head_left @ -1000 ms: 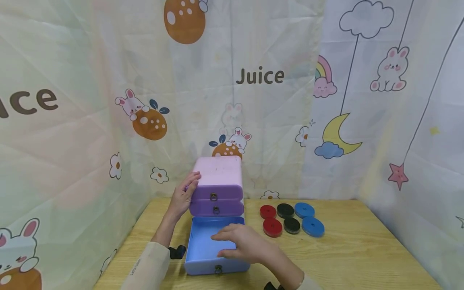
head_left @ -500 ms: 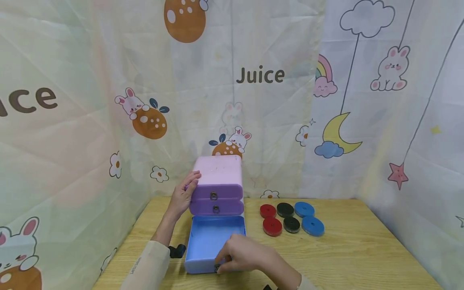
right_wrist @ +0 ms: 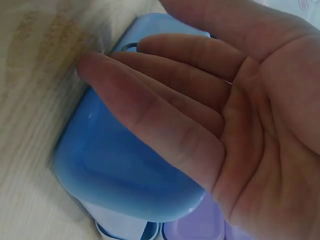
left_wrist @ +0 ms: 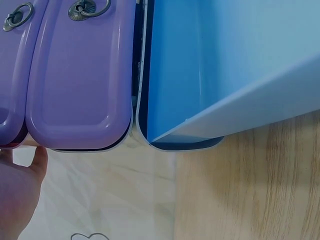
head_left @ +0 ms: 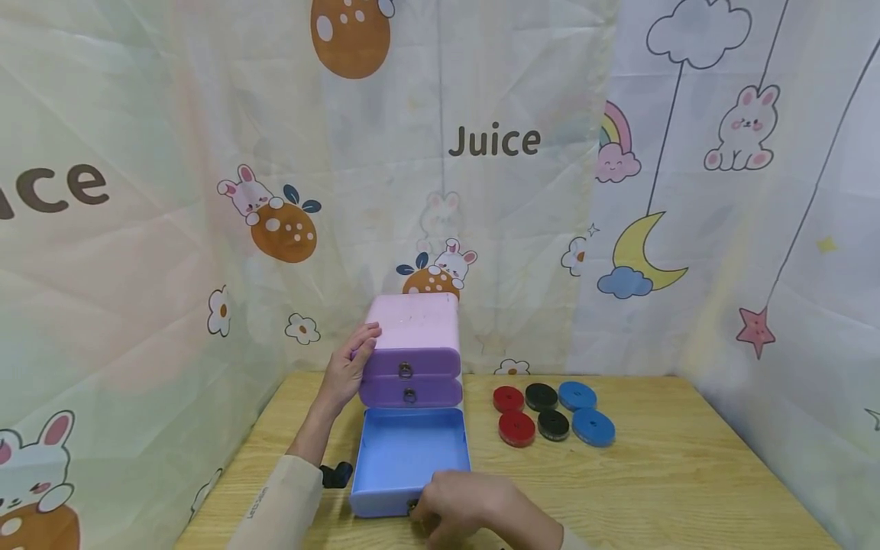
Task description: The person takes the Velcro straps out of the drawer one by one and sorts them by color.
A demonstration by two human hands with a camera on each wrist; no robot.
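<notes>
A small drawer cabinet with a pink top (head_left: 412, 321) stands on the table, with two purple drawers (head_left: 411, 363) pushed in. Its lowest drawer, a blue one (head_left: 411, 451), is pulled well out and holds nothing I can see. My left hand (head_left: 344, 378) rests against the cabinet's upper left side, fingers over the top edge. At the blue drawer's front is my right hand (head_left: 470, 500), its fingers extended beside the small metal ring pull (head_left: 412, 506). In the right wrist view a fingertip covers part of the ring; whether it hooks the ring is hidden.
Right of the cabinet lie flat round discs in pairs: red (head_left: 516, 428), black (head_left: 553, 425) and blue (head_left: 593, 426). A black object (head_left: 337, 475) sits by the left sleeve. Printed curtains (head_left: 509, 252) enclose the wooden table (head_left: 660, 489).
My right hand has come down from above the open blue drawer to its front, by the ring pull. The left hand and the drawer stay about where they were.
</notes>
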